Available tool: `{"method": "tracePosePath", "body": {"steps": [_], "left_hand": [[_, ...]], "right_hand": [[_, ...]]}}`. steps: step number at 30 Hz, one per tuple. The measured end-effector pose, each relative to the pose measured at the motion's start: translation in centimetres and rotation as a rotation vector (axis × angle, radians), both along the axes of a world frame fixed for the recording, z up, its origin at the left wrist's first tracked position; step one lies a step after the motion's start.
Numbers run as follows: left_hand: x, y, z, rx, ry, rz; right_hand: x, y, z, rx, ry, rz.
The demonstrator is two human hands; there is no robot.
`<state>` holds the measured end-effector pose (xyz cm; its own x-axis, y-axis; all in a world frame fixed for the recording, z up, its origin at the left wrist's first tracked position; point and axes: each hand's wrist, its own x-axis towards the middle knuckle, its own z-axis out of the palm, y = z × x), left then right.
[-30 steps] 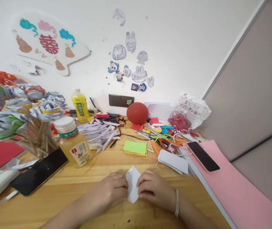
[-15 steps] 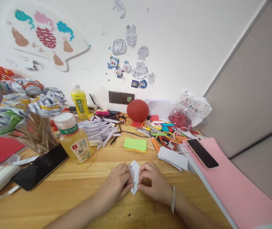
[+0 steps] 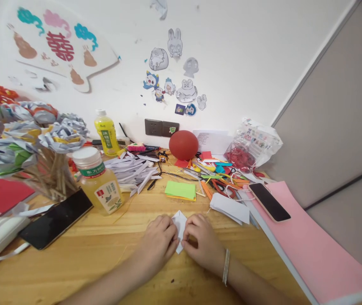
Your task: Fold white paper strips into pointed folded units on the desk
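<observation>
Between my hands is a small white folded paper (image 3: 180, 221), pointed at its top and bottom, lying on the wooden table (image 3: 145, 286). My left hand (image 3: 161, 238) covers its left edge, with the fingers curled and pressed onto the paper. On the other side, my right hand (image 3: 202, 240) pinches the right edge between thumb and fingertips. A bracelet circles my right wrist. Just beyond the paper lies a stack of green paper slips (image 3: 180, 190), with orange and yellow ones under it. A stack of white paper strips (image 3: 230, 207) sits right of my right hand.
On the left are a juice bottle (image 3: 100, 186), a black phone (image 3: 55, 220) and paper flowers on sticks (image 3: 62, 137). White paper scraps (image 3: 133, 171), a red balloon (image 3: 183, 145) and scissors (image 3: 220, 185) lie at the back. Another phone (image 3: 269, 202) rests on pink paper (image 3: 314, 241) at right.
My hands have moved slightly closer together, covering more of the white paper's middle. The view has tilted down a little. Both hands still hold the paper.
</observation>
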<state>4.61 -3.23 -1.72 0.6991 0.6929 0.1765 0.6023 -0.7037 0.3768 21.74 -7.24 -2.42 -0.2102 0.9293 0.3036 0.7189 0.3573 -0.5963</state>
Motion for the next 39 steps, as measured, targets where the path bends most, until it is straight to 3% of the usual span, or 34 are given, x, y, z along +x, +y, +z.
{"method": "tracePosePath", "body": {"steps": [8, 14, 27, 35, 39], "left_hand": [[0.2, 0.2, 0.2, -0.01, 0.045, 0.06], [0.0, 0.3, 0.2, -0.04, 0.015, 0.039], [0.0, 0.4, 0.3, -0.032, 0.015, 0.03], [-0.1, 0.4, 0.3, -0.004, 0.004, 0.017], [0.0, 0.4, 0.2, 0.007, 0.012, 0.017]], "right_hand": [[0.2, -0.3, -0.2, 0.105, -0.069, 0.003], [0.7, -1.0, 0.5, 0.321, -0.373, 0.35], [0.7, -1.9, 0.9, 0.307, -0.474, 0.546], [3.0, -0.5, 1.1, 0.305, -0.478, 0.382], [3.8, -0.1, 1.7, 0.336, -0.561, 0.231]]}}
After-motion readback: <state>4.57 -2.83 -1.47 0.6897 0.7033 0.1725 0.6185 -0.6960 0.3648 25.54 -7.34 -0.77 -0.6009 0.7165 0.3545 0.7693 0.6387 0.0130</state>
